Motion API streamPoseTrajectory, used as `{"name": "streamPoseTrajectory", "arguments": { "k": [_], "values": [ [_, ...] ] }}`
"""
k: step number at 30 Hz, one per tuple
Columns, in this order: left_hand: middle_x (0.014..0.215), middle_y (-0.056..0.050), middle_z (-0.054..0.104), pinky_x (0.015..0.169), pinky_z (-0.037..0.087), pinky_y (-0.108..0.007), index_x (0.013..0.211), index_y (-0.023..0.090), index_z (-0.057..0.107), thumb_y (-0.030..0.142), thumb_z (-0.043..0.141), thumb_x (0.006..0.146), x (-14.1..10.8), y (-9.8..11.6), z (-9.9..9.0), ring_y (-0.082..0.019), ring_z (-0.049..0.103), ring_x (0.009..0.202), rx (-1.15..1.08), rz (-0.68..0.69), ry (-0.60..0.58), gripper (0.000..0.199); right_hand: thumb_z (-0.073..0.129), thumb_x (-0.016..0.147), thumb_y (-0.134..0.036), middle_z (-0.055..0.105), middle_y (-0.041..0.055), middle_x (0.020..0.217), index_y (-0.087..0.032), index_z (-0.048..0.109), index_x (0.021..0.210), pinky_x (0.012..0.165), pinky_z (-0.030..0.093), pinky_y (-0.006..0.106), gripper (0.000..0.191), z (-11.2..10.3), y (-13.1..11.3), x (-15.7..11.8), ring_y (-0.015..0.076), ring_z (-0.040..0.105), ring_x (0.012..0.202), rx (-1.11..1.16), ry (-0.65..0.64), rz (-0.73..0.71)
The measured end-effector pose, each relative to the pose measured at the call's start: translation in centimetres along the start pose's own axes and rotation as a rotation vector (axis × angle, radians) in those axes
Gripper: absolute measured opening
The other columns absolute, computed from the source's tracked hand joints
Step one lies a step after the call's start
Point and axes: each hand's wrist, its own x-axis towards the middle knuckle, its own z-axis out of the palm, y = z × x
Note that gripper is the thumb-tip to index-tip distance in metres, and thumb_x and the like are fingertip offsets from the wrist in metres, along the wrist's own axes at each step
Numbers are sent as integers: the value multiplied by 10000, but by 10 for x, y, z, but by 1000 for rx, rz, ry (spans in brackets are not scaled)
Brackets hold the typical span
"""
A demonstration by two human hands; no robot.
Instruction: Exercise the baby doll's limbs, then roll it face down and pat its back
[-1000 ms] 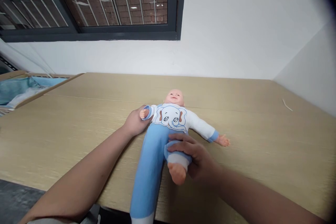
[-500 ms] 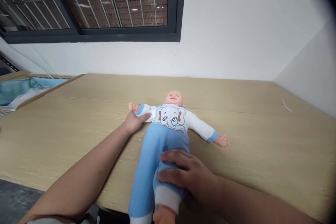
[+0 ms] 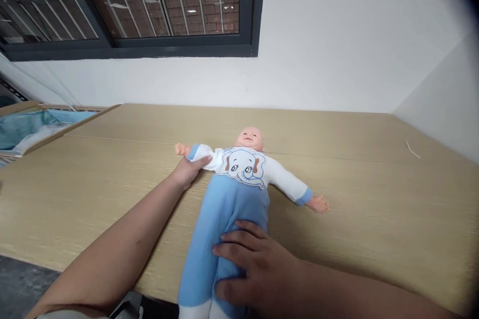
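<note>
A baby doll (image 3: 245, 192) lies on its back on the wooden tabletop, head away from me. It wears a white top with an elephant face and blue trousers with white cuffs. My left hand (image 3: 189, 170) is closed round the white sleeve of the arm on the left, thumb on top, fingers hidden beneath. Across the trouser leg on the right lies my right hand (image 3: 262, 264), its fingers spread and thumb apart. Both legs are stretched out towards me, and the feet are out of sight. The doll's other arm reaches out to the right.
The wooden tabletop (image 3: 93, 199) meets a white wall (image 3: 329, 50) with a dark-framed, barred window (image 3: 179, 47) above. At the far left stands a wooden-edged bin (image 3: 48, 140) holding blue-green cloth. A thin pale strip (image 3: 412, 150) lies at the right.
My right hand has shifted towards me, its fingers spreading over the leg. That leg, raised before with its foot showing, now lies straighter. The doll's left-side arm has moved slightly left with my left hand.
</note>
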Motion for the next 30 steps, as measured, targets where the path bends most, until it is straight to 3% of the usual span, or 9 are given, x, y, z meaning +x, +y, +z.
{"name": "streamPoseTrajectory", "arguments": {
  "k": [5, 9, 14, 18, 20, 26, 30],
  "values": [
    [1128, -115, 679, 972, 507, -418, 1067, 148, 633, 492, 837, 707, 0, 0, -1, -291, 645, 1056, 54, 8, 1, 539, 591, 926, -373, 533, 40, 1435, -290, 627, 1136, 1189, 255, 564, 228, -11, 1, 2, 292, 464, 1343, 82, -20, 31],
    [1133, -127, 662, 957, 506, -429, 1094, 133, 617, 489, 813, 717, 0, -2, -2, -300, 635, 1057, 97, 21, 19, 553, 660, 863, -361, 541, 78, 1414, -252, 552, 1264, 1155, 367, 463, 429, -18, 8, -3, 279, 444, 1366, 250, 141, 76],
    [930, -65, 637, 862, 504, -401, 902, 168, 606, 531, 737, 729, -3, -2, -2, -280, 616, 929, 594, 108, 142, 422, 744, 787, -278, 514, 111, 1404, -264, 473, 1338, 1071, 471, 415, 614, -17, 15, -8, 266, 537, 1276, 439, 405, 246],
    [860, -35, 654, 786, 483, -346, 833, 201, 608, 508, 613, 847, -8, 5, 4, -243, 628, 825, 821, 203, 26, 307, 695, 833, -217, 503, 109, 1391, -281, 503, 1335, 1063, 484, 447, 541, -16, 22, -7, 278, 512, 1303, 452, 525, 355],
    [917, -31, 690, 755, 475, -322, 902, 218, 631, 500, 572, 894, -11, 11, 9, -243, 655, 842, 896, 226, -37, 288, 682, 851, -192, 492, 103, 1397, -291, 554, 1303, 1081, 470, 457, 480, -16, 25, -5, 276, 503, 1312, 421, 548, 407],
    [977, -102, 705, 606, 388, -328, 1030, 220, 588, 523, 556, 900, -17, 23, 24, -328, 677, 836, 1317, 187, -75, 331, 751, 832, -243, 514, 88, 1360, -304, 639, 1235, 1038, 503, 424, 422, -15, 31, -2, 259, 576, 1223, 431, 511, 442],
    [957, -129, 702, 583, 361, -326, 1076, 213, 567, 556, 573, 881, -19, 24, 28, -342, 679, 808, 1391, 185, -81, 394, 706, 804, -164, 515, 76, 1356, -317, 640, 1249, 1001, 514, 395, 475, -10, 34, -6, 248, 586, 1207, 446, 434, 435]
  ]
}}
